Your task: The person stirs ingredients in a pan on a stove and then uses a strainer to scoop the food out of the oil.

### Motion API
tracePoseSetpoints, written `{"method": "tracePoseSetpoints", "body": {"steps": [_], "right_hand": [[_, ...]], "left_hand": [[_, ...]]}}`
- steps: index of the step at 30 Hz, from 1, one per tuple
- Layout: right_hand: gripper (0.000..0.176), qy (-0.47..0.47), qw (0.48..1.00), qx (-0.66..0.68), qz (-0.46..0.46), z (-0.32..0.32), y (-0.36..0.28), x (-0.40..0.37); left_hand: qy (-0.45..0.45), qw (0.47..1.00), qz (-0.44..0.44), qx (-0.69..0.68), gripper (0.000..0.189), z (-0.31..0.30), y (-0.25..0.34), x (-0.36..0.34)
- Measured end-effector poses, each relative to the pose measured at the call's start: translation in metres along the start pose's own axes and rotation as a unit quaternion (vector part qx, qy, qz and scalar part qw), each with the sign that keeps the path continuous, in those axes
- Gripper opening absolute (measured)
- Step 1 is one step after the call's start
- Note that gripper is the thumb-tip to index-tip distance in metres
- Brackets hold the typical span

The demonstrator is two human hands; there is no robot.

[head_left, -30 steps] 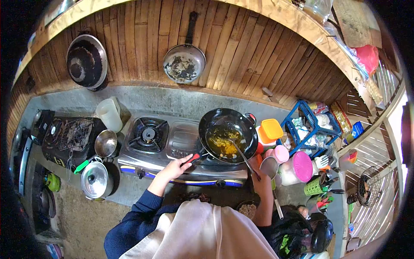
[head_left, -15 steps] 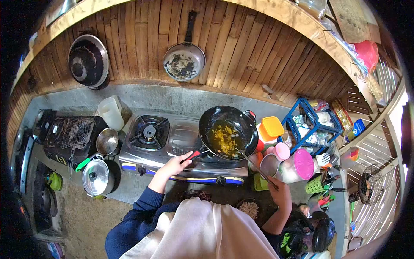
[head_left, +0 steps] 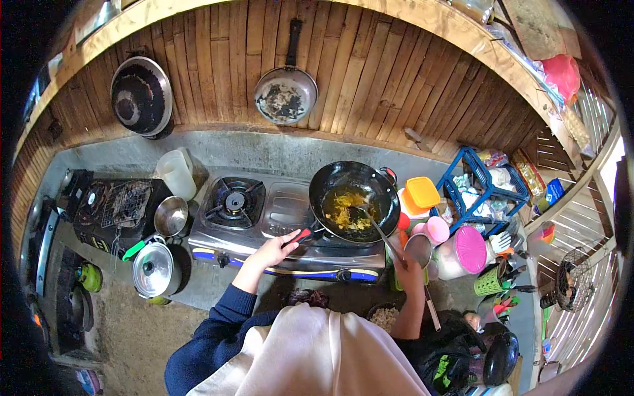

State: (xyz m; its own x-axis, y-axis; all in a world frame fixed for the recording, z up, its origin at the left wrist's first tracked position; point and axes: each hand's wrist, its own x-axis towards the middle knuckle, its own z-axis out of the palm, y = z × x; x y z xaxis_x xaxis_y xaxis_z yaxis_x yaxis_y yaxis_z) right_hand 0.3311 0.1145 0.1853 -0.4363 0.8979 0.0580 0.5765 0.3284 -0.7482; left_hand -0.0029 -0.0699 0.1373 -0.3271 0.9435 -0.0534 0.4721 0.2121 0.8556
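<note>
My left hand (head_left: pixel 269 252) is closed around the red and black handle of a dark wok (head_left: pixel 328 179), which sits on the right burner of the stove (head_left: pixel 290 253). Shredded yellow food (head_left: pixel 350 210) lies in shiny oil at the wok's bottom. My right hand (head_left: pixel 411 272) grips a long metal spatula (head_left: pixel 381 231), its shaft slanting over the near right rim. The spatula's head touches the food and is partly hidden by it. A metal strainer (head_left: pixel 419 247) is just beyond my right hand, partly covered by it.
The left burner (head_left: pixel 234 201) holds no pan. A lidded pot (head_left: pixel 153 269) and a small saucepan (head_left: pixel 171 216) stand left of the stove. Plastic containers (head_left: pixel 422 193), a pink-lidded jar (head_left: pixel 469 251) and a blue basket (head_left: pixel 485 191) crowd the right side. Pans hang on the wall.
My right hand has moved a little left and upward, carrying the spatula's head farther into the wok. The food is bunched differently. My left hand keeps hold of the handle.
</note>
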Motion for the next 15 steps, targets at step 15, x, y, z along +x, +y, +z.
{"method": "tracePoseSetpoints", "body": {"steps": [15], "right_hand": [[0.037,0.011,0.970,0.234,-0.072,0.074,-0.003,0.017]], "left_hand": [[0.005,1.000,0.006,-0.026,0.045,0.002,0.006,-0.003]]}}
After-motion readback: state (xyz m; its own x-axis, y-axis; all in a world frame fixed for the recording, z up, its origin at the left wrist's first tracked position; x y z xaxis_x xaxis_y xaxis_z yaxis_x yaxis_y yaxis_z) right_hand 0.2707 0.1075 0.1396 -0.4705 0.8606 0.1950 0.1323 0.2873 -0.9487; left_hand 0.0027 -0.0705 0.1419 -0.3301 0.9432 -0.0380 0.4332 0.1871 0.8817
